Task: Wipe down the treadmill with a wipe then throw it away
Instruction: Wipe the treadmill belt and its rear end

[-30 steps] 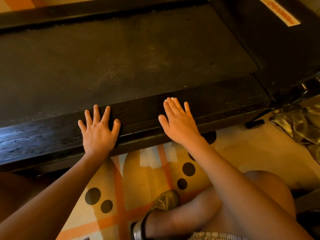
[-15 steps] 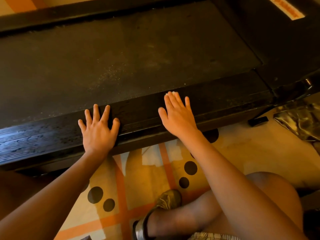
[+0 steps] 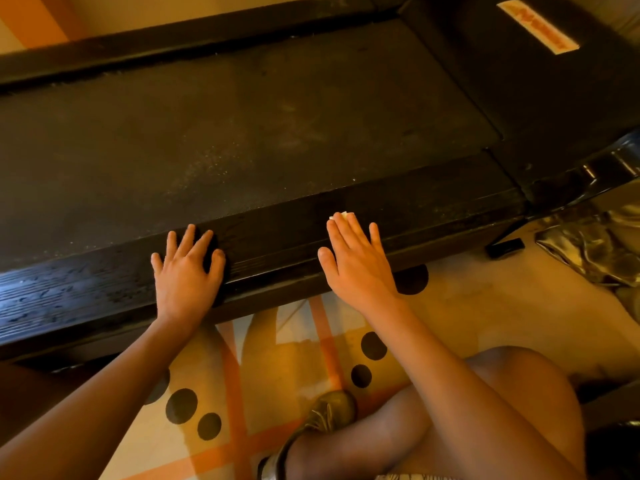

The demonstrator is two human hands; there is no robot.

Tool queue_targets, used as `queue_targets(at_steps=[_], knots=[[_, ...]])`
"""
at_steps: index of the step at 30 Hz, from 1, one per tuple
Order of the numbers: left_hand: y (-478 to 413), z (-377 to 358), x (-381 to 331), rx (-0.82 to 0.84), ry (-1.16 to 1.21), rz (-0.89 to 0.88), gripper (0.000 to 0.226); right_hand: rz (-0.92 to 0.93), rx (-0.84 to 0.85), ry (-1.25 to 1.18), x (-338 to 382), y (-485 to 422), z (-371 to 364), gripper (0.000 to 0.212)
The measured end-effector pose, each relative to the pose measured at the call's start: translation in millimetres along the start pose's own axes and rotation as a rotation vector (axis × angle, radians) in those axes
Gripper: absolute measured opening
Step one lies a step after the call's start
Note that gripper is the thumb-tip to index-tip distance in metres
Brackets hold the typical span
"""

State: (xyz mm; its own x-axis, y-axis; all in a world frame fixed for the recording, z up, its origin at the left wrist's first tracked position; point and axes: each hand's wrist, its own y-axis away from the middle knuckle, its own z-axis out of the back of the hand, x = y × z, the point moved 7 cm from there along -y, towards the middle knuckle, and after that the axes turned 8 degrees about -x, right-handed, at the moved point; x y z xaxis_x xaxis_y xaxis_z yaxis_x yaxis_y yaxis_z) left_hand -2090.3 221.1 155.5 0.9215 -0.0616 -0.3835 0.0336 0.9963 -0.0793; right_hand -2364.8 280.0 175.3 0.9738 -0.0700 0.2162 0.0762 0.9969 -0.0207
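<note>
The black treadmill (image 3: 242, 140) lies across the view, its dusty belt in the middle and a ribbed side rail (image 3: 277, 237) along the near edge. My left hand (image 3: 185, 271) rests flat on that rail with its fingers spread. My right hand (image 3: 358, 261) presses flat on the rail further right, fingers straight. A white wipe (image 3: 341, 215) lies under it, and only a small corner shows past the fingertips.
A patterned floor mat (image 3: 298, 358) with orange stripes and black dots lies below the rail. My bent knee (image 3: 512, 393) and a shoe (image 3: 329, 410) sit at the lower right. A shiny crumpled bag (image 3: 588, 251) lies at the right, near the motor cover with an orange label (image 3: 536, 27).
The right hand with the wipe has slid a little along the rail, away from the left hand. The left hand stays in place on the rail.
</note>
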Motion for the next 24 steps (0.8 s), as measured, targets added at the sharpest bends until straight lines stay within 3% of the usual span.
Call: queue_targets(at_steps=[4, 9, 12, 19, 24], knots=[[2.1, -3.0, -58.6, -0.002, 0.083, -0.099, 0.05, -0.016, -0.003, -0.027, 0.7, 3.5, 0.5, 0.062], [-15.5, -37.6, -124.7, 0.086, 0.033, 0.005, 0.055, -0.004, -0.056, -0.053, 2.6, 8.8, 1.2, 0.061], [-17.6, -50.0, -130.3, 0.061, -0.103, 0.004, 0.056, 0.018, -0.05, -0.054, 0.8, 7.1, 1.5, 0.06], [-18.5, -51.4, -127.2, 0.061, -0.158, 0.016, 0.057, 0.007, 0.054, -0.006, 0.9, -60.4, 1.2, 0.062], [-17.7, -50.3, -127.6, 0.059, -0.136, 0.006, 0.057, 0.013, 0.03, -0.029, -7.2, -20.0, 5.8, 0.061]])
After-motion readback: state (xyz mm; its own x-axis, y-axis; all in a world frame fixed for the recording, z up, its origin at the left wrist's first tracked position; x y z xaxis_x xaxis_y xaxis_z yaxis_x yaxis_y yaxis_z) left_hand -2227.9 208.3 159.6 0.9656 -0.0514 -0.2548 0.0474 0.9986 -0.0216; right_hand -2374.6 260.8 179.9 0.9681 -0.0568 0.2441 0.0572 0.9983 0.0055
